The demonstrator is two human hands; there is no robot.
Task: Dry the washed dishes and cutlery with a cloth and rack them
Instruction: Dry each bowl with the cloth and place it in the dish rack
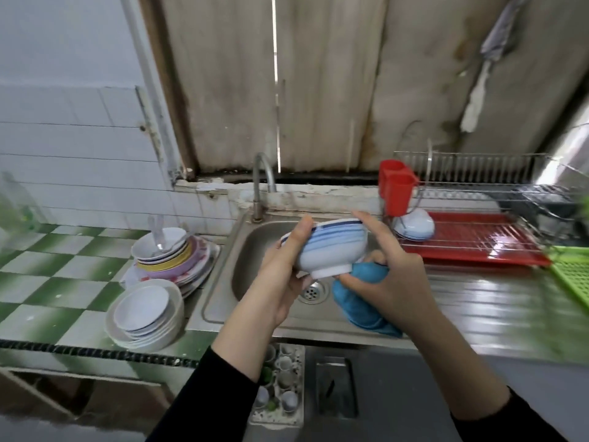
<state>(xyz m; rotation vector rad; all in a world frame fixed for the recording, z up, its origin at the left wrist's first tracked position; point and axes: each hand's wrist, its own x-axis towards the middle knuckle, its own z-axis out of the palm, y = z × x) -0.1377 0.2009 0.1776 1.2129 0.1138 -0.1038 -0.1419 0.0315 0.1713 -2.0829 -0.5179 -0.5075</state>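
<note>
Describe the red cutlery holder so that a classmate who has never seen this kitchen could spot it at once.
Start at the stainless steel sink and look right to the metal wire dish rack. At the rack's left end sits the red plastic cutlery holder, a tall tub. Unlike the flat red drip tray below the rack, it stands upright.

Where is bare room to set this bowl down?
Red tray is bare right of the racked bowls. Steel drainboard between sink and green basket is bare too. Crowded: the sink's left edge, with plate stack and saucer stack. Left hand grips the striped bowl, right hand the blue cloth.
</note>
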